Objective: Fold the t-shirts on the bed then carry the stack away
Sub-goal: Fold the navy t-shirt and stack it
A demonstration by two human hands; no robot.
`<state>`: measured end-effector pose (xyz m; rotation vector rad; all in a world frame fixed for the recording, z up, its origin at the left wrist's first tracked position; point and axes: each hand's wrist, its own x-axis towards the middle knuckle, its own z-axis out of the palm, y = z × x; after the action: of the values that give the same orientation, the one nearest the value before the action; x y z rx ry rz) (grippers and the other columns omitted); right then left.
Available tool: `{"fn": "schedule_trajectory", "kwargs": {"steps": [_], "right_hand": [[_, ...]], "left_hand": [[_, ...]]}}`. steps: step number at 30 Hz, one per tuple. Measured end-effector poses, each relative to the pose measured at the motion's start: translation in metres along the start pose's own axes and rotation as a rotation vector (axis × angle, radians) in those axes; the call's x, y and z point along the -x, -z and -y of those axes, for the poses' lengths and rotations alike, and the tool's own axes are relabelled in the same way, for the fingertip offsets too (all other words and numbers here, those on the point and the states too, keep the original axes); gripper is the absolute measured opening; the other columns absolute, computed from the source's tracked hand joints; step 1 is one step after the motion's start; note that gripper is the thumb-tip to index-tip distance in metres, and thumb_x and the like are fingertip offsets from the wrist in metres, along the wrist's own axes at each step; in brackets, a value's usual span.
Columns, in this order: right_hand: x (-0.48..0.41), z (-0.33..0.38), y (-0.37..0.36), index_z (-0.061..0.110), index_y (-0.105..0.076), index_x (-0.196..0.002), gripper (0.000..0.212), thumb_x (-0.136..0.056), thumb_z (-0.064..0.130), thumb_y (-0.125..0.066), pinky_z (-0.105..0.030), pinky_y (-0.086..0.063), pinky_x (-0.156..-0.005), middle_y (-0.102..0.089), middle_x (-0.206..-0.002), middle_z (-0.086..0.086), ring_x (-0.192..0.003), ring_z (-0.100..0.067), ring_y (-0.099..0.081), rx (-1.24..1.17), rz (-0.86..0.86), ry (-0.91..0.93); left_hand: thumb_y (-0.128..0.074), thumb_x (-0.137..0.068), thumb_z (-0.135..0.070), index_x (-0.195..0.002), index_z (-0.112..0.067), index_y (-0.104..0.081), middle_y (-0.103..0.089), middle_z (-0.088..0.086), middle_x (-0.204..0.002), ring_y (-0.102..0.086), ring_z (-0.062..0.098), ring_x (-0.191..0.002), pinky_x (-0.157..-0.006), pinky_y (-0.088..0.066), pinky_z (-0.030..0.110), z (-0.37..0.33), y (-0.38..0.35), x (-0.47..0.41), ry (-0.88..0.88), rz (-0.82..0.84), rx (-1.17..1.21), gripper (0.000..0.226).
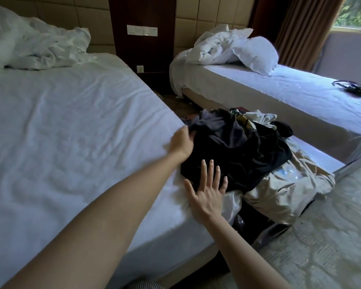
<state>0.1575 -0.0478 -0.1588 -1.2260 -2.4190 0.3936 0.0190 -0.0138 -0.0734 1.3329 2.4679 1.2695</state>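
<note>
One t-shirt (233, 151) edge in left hand (180, 142)

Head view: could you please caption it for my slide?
Left hand grips a black garment at the bed edge; right hand rests flat on it.

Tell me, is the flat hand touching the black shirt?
Touching. The head view shows the right hand, fingers straight, resting its fingertips on the near edge of the black shirt, with no gap.
</note>
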Motion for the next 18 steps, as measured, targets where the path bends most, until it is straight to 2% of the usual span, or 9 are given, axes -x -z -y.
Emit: {"fn": "schedule_trajectory", "kwargs": {"steps": [5, 8, 10, 13, 15, 17, 18], "right_hand": [[0.002, 0.005, 0.009, 0.026, 0.011, -0.147, 0.093, -0.065, 0.072, 0.006, -0.034, 0.031, -0.102, 0.016, -0.157, 0.002, -0.142, -0.017, 0.021, 0.054, 0.013, -0.001], [0.009, 0.012, 0.017, 0.024, 0.008, -0.149, 0.096, -0.064, 0.069, 0.009, -0.033, 0.035, -0.099, 0.016, -0.157, -0.002, -0.142, -0.02, 0.023, 0.092, 0.009, 0.0], [0.012, 0.025, 0.023, 0.024, 0.005, -0.15, 0.094, -0.067, 0.068, 0.006, -0.033, 0.034, -0.099, 0.013, -0.157, -0.003, -0.142, -0.022, 0.021, 0.098, -0.001, 0.009], [0.018, 0.063, 0.028, 0.026, 0.0, -0.15, 0.077, -0.087, 0.065, -0.02, -0.034, 0.028, -0.104, 0.007, -0.158, 0.0, -0.144, -0.022, 0.016, 0.012, -0.004, 0.05], [0.021, 0.097, 0.027, 0.028, -0.002, -0.15, 0.07, -0.094, 0.055, -0.035, -0.04, 0.016, -0.111, 0.0, -0.158, 0.003, -0.145, -0.023, 0.01, -0.105, 0.013, 0.105], [0.021, 0.131, 0.026, 0.032, -0.004, -0.149, 0.067, -0.095, 0.051, -0.039, -0.044, 0.004, -0.113, -0.007, -0.158, 0.004, -0.145, -0.027, 0.003, -0.252, 0.091, 0.093], [0.019, 0.145, 0.024, 0.036, -0.005, -0.149, 0.066, -0.094, 0.052, -0.039, -0.045, 0.002, -0.114, -0.007, -0.158, 0.004, -0.145, -0.028, 0.002, -0.292, 0.142, 0.068]], "left_hand": [[-0.038, -0.101, -0.032, -0.116, 0.008, -0.055, -0.058, 0.028, -0.121, -0.053, 0.04, -0.114, -0.088, -0.039, 0.037, 0.064, 0.076, 0.035, 0.302, -0.154, 0.098, 0.046], [-0.037, -0.101, -0.037, -0.111, 0.009, -0.058, -0.061, 0.026, -0.113, -0.057, 0.037, -0.106, -0.08, -0.04, 0.035, 0.098, 0.125, 0.066, 0.409, -0.242, 0.21, 0.051], [-0.036, -0.101, -0.039, -0.106, 0.005, -0.06, -0.063, 0.019, -0.101, -0.058, 0.03, -0.094, -0.07, -0.037, 0.03, 0.112, 0.153, 0.087, 0.438, -0.274, 0.285, 0.05], [-0.036, -0.1, -0.043, -0.092, -0.004, -0.058, -0.059, 0.014, -0.09, -0.054, 0.024, -0.083, -0.066, -0.036, 0.028, 0.122, 0.189, 0.11, 0.445, -0.286, 0.344, 0.045], [-0.039, -0.098, -0.044, -0.077, -0.004, -0.056, -0.06, 0.012, -0.077, -0.055, 0.025, -0.076, -0.061, -0.039, 0.029, 0.129, 0.208, 0.123, 0.407, -0.292, 0.355, 0.049], [-0.044, -0.098, -0.041, -0.064, -0.005, -0.051, -0.056, 0.009, -0.064, -0.052, 0.022, -0.068, -0.053, -0.034, 0.03, 0.139, 0.228, 0.142, 0.354, -0.205, 0.223, 0.05], [-0.047, -0.097, -0.039, -0.063, -0.004, -0.05, -0.054, 0.009, -0.064, -0.051, 0.02, -0.067, -0.054, -0.029, 0.032, 0.149, 0.236, 0.153, 0.3, -0.096, 0.078, 0.049]]}}
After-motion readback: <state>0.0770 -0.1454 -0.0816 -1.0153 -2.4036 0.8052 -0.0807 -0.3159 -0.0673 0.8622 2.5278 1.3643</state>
